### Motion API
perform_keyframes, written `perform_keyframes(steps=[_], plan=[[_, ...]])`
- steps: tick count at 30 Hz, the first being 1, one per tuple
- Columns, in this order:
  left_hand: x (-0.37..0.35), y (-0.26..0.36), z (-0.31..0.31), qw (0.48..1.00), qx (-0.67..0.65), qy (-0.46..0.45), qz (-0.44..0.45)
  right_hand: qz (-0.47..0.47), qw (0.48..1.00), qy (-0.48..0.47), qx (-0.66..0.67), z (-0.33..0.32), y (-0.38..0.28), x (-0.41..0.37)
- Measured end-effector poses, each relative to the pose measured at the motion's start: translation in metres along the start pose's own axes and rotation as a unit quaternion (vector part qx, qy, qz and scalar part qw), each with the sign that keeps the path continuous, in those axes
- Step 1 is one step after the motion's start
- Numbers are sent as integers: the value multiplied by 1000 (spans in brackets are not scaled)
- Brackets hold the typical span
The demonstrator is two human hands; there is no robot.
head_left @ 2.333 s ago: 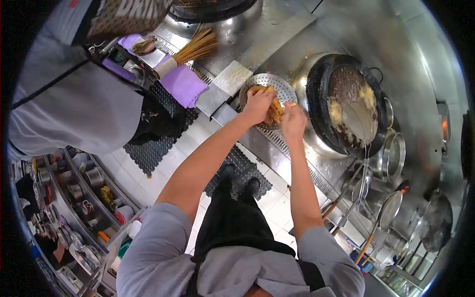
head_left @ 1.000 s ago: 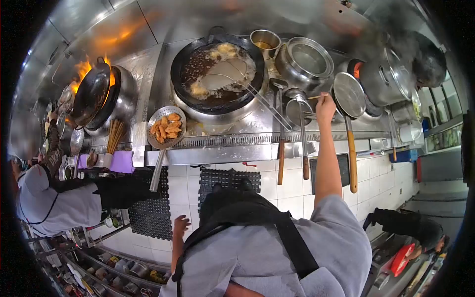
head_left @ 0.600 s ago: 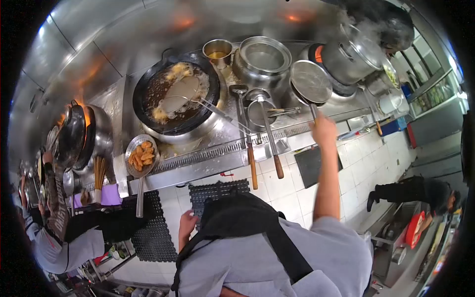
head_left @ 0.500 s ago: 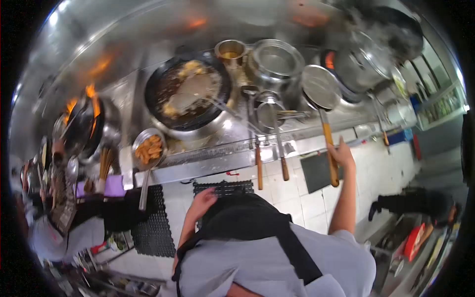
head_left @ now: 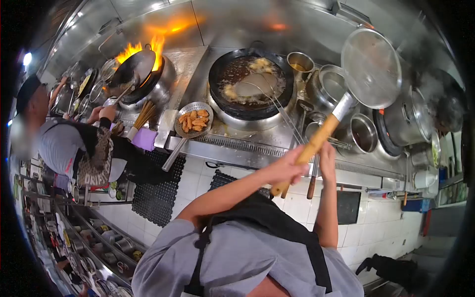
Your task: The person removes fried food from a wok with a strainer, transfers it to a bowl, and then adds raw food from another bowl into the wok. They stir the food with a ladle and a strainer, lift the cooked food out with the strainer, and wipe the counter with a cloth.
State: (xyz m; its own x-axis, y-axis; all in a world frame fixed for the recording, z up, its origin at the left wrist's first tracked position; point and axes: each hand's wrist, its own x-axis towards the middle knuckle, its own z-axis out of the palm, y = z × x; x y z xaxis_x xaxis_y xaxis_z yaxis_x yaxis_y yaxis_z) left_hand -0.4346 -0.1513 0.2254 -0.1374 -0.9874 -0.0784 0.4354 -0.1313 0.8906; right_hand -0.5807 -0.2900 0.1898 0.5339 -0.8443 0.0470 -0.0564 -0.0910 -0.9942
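My left hand [head_left: 286,168] is wrapped round the wooden handle of a large mesh strainer [head_left: 371,68], which is raised at the right above the stove. Just right of that handle is my right hand [head_left: 326,161], its fingers up and partly hidden behind the handle; what it holds, if anything, cannot be made out. In the black wok [head_left: 216,79] dark oil bubbles round pale food, and a second wire strainer [head_left: 255,84] rests in it with its long handle toward me. Browned pieces of food [head_left: 194,120] lie in a perforated ladle [head_left: 208,108] left of the wok's front.
A co-worker [head_left: 64,141] works at a flaming wok [head_left: 133,69] on the left. Behind the strainer stand metal pots [head_left: 332,81] and a steaming pot [head_left: 408,116]. Ladle handles [head_left: 313,178] jut over the counter edge [head_left: 237,154]. A black mat [head_left: 157,188] lies on the floor.
The large strainer has been lifted off the stove. My left hand has come up from near the apron onto its handle; my right hand has moved left. The view has turned leftward.
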Motion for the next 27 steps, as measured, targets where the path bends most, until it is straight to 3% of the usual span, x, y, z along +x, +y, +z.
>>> perform_keyframes(steps=[2, 3, 8, 9, 10, 13, 14, 17, 18, 21, 27], plan=[[-34, 32, -28, 993, 56, 91, 53, -87, 961, -19, -262, 31, 1, 47], [-57, 42, -44, 986, 79, 131, 73, -126, 898, -13, -421, 49, 3, 61], [-173, 75, -81, 935, 146, 318, 59, -63, 826, -125, -546, 99, 37, 90], [-194, 77, -88, 922, 159, 347, 60, -44, 820, -147, -551, 104, 34, 94], [-212, 79, -93, 910, 171, 372, 63, -111, 825, -125, -541, 100, 49, 99], [-259, 74, -108, 880, 186, 432, 69, -92, 844, -86, -522, 86, 18, 85], [-270, 69, -112, 870, 188, 449, 73, -138, 839, -61, -522, 78, 7, 80], [-296, 49, -124, 849, 169, 498, 53, -104, 884, -66, -451, 63, -27, 83], [-299, 44, -127, 841, 173, 510, 39, -112, 895, -29, -431, 64, -30, 88], [-300, 38, -136, 847, 183, 499, -5, -18, 929, 11, -370, 75, -48, 107], [-287, 46, -167, 868, 175, 464, 25, 113, 983, -28, -140, 102, 23, 178]])
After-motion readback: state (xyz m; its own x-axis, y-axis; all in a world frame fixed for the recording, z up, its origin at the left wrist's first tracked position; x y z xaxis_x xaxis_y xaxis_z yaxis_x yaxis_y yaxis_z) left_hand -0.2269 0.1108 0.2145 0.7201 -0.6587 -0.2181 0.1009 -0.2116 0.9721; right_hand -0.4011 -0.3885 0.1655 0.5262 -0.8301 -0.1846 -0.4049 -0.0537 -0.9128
